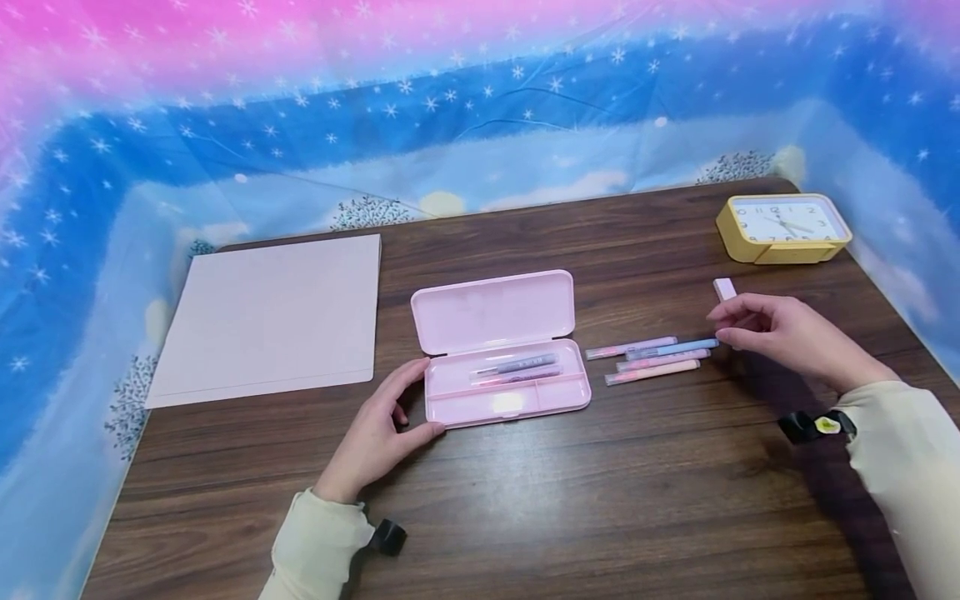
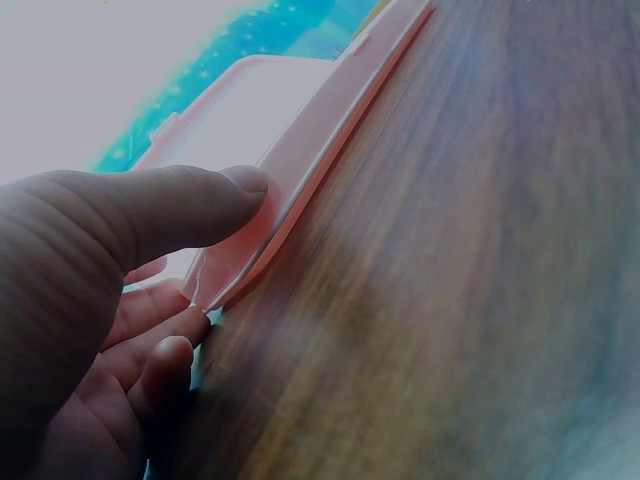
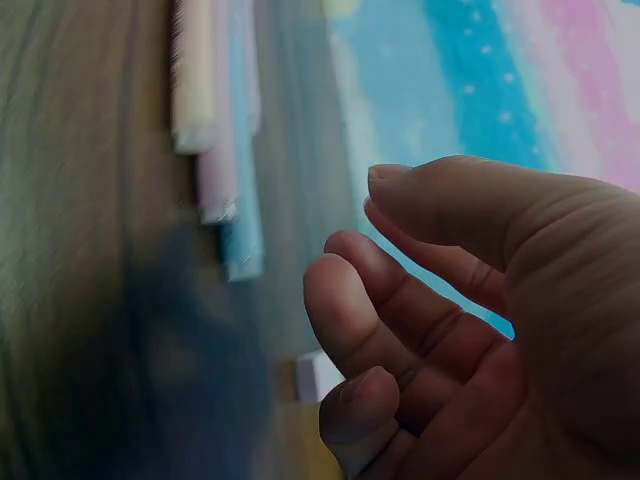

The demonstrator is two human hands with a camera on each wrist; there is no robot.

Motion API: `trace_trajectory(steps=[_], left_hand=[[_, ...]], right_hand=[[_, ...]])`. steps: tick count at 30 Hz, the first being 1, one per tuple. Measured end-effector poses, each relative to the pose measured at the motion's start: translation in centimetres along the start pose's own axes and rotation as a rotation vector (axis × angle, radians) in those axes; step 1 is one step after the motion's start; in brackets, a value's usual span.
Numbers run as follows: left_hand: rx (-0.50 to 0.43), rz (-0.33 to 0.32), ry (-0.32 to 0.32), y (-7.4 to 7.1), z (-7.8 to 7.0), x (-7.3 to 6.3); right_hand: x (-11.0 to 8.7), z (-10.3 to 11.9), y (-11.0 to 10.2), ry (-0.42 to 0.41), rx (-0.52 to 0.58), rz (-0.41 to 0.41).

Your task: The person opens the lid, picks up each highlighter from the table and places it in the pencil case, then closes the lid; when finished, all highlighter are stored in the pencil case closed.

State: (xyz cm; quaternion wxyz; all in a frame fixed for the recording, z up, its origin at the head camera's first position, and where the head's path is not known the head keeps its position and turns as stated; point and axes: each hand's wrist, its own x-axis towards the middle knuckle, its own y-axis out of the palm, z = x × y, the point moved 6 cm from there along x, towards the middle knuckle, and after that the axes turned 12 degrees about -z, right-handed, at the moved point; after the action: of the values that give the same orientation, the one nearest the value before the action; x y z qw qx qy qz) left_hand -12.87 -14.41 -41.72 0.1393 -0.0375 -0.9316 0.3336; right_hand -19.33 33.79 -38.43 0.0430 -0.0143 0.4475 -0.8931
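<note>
A pink pencil case (image 1: 507, 407) lies with its lid (image 1: 495, 312) raised. Inside its back compartment are a grey pen (image 1: 517, 363) and a pinkish-purple pen (image 1: 517, 376). My left hand (image 1: 378, 429) holds the case's left end, thumb (image 2: 215, 205) against the front side and fingers round the left side. To the right of the case lie a purple pen (image 1: 630, 347), a blue pen (image 1: 686, 347), a pink pen (image 1: 652, 362) and a peach pen (image 1: 652, 372). Beside their right ends hovers my right hand (image 1: 787, 333), fingers loosely bent, nothing between them. A white eraser (image 1: 723, 289) shows behind it.
A large white sheet or flat board (image 1: 277, 321) lies at the left. At the back right stands a yellow clock (image 1: 783, 229). The wooden table (image 1: 525, 517) is bordered behind and at the sides by a patterned cloth (image 1: 450, 100).
</note>
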Motion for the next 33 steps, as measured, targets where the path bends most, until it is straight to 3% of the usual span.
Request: trace_trajectory(steps=[3, 13, 23, 33], left_hand=[[0.001, -0.001, -0.003, 0.0, 0.1, 0.0], [0.000, 0.001, -0.003, 0.0, 0.2, 0.0], [-0.004, -0.007, 0.009, -0.1, 0.0, 0.1], [-0.004, -0.005, 0.008, 0.0, 0.1, 0.0]], right_hand=[[0.0, -0.9, 0.4, 0.018, 0.008, 0.021], [0.3, -2.1, 2.0, -0.076, -0.062, 0.022], [1.0, -2.2, 2.3, -0.044, -0.097, 0.061], [0.8, -2.4, 2.2, -0.073, -0.101, 0.050]])
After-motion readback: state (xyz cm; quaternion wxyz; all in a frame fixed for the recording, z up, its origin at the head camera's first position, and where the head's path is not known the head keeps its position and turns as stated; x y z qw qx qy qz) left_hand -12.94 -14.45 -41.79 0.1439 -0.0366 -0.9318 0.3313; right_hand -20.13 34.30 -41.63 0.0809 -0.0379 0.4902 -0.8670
